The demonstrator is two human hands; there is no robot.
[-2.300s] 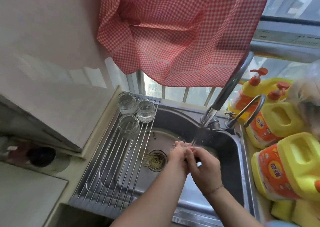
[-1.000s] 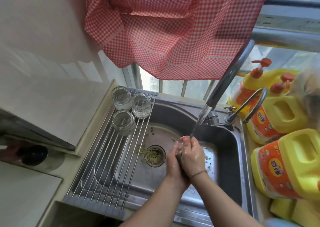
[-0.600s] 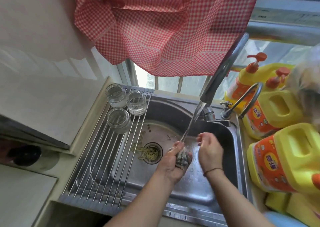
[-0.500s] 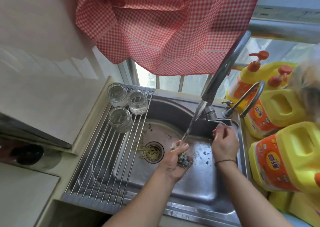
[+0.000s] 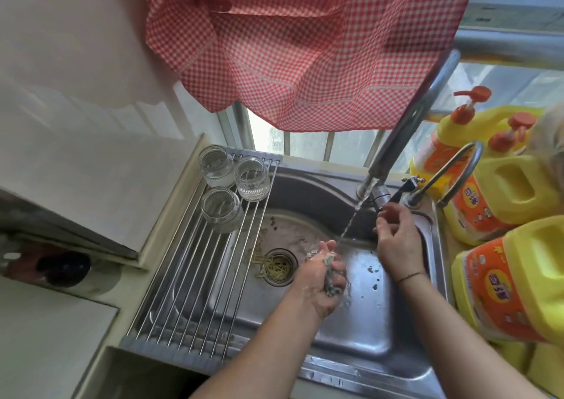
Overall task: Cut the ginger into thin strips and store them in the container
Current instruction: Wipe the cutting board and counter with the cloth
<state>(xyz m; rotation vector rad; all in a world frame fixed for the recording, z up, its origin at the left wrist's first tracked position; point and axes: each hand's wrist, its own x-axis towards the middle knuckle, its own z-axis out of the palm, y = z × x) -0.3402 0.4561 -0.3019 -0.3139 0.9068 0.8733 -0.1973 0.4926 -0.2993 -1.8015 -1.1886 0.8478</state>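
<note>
While our wet left hand (image 5: 320, 279) sits nearest to us over the steel basin of the sink (image 5: 360, 331), its fingers are curled round a knobbly, grey-brown piece of ginger (image 5: 331, 276), which we grip from the left so that the root shows on the hand's right side. Its long axis appears to run roughly toward and away from us, from the fingertips near the stream down toward the heel of the palm, though the blur and the water make the exact outline hard to tell. A thin slanting stream of water (image 5: 351, 218) lands just at the far end of that hand.

Farther back and to the right, our right hand (image 5: 396, 231) is well apart from the ginger, its fingers pinched on the dark lever of the chrome tap (image 5: 393, 197) at the rim. So the left hand alone has the root, and the right is the one placed to shut the water off, which we judge to be the coming move.

Beyond, on the metal roll-up drying rack (image 5: 195, 276) at the left, stand three clear ribbed glass jars (image 5: 236, 180); whether one is the storage container we cannot tell.
</note>
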